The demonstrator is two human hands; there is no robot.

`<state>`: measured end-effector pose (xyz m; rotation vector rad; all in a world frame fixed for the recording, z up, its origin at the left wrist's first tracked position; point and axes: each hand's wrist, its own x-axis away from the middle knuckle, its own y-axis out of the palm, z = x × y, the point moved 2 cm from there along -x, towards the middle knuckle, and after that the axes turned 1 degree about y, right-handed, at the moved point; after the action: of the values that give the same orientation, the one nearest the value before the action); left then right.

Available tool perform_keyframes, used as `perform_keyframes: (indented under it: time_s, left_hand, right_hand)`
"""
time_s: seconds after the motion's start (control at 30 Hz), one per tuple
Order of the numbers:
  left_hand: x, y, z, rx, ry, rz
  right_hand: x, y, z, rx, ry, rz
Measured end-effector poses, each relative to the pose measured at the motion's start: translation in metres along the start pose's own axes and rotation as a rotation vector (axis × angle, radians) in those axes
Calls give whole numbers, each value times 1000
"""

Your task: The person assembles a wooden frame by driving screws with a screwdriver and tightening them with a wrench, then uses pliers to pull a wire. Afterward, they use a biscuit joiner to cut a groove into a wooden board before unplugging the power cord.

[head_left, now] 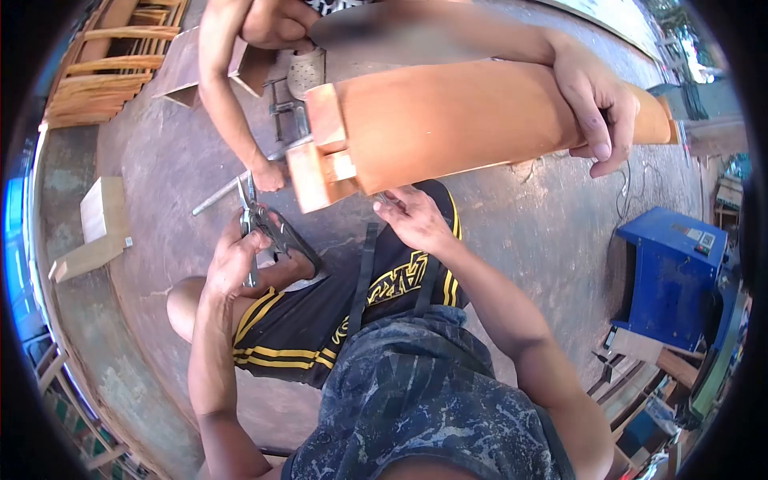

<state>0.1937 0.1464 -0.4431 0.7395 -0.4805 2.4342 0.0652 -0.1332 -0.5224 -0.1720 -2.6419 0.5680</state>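
Note:
My left hand point(234, 260) is closed around a pair of pliers point(246, 214), whose jaws point up and away from me. Just below the near edge of a curved orange-brown wooden piece point(456, 120), my right hand point(412, 220) has its fingers drawn together; what they pinch, if anything, is too small to make out. The piece has a blocky notched end point(324, 152) at its left. Another person's hand point(596, 104) rests over its right part. That person's other hand point(270, 176) is low, beside a metal bar clamp point(232, 182) on the floor.
Stacked slatted wooden parts point(116, 60) stand at the upper left. Pale boards point(100, 228) lie at the left. A blue box-shaped machine point(672, 276) stands at the right, with cables point(628, 180) on the concrete floor point(528, 264) above it. The other person crouches opposite me.

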Motion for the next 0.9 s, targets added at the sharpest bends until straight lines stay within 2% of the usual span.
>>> perform_keyframes:
  time_s: [0.03,0.1,0.17,0.23,0.3,0.37,0.43,0.5,0.57,0.6,0.77,0.83,0.87,0.9]
  left_hand:
    - [8,2,0,165,15,43]
    - [16,4,-5,265,66,81]
    - [23,1,-10,239,115,169]
    - [36,6,-11,232,155,201]
    - [45,17,-6,209,234,248]
    - [48,30,-3,204,206,164]
    - [38,43,-5,164,118,81]
    - [28,56,-15,157,62,-11]
    - [26,65,-15,44,96,-51]
    - [28,60,-12,22,-9,-90]
    - [-4,44,-44,28,-106,-97]
    - [-19,32,-48,267,-179,-165]
    - [-28,21,-47,240,-191,-191]
    - [-36,11,-46,456,-181,-192]
  right_hand:
    - [6,-4,-5,14,92,-52]
    - [14,-6,-1,11,106,-63]
    - [24,-1,10,-54,92,123]
    - [45,-7,9,59,-199,451]
    - [83,-9,-10,32,-384,536]
    - [105,12,-25,-179,-473,341]
    - [101,48,-32,-275,-355,25]
    - [81,79,-42,-317,-230,-146]
    - [53,91,-62,-316,-236,-275]
    - [44,95,-74,-417,-225,-366]
    - [26,142,-68,-301,-217,-362]
    - [25,168,-54,-714,3,-177]
    - [23,187,-35,-774,100,-106]
    - [23,187,-34,-978,143,57]
